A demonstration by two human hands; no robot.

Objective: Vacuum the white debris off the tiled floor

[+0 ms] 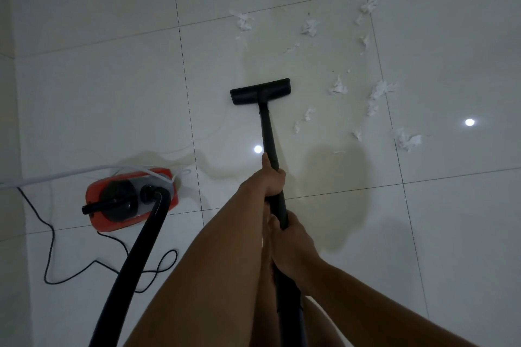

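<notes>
The left hand [272, 177] was curled tight around the long black vacuum wand [269, 132], and the right hand [290, 236] gripped the same wand nearer the body. The wand's flat black floor nozzle [260, 91] rested on the glossy white tiled floor [112, 79]. Torn white paper debris [379, 91] lay scattered right of the nozzle and farther off. A red-and-black canister vacuum [94, 196] sat at near left.

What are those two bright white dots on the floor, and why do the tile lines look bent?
Head view: the dots are probably ceiling lights mirrored in the glossy tiled floor; the room is dim, with a soft shadow right of the wand; the wide lens bows the grout lines.
</notes>
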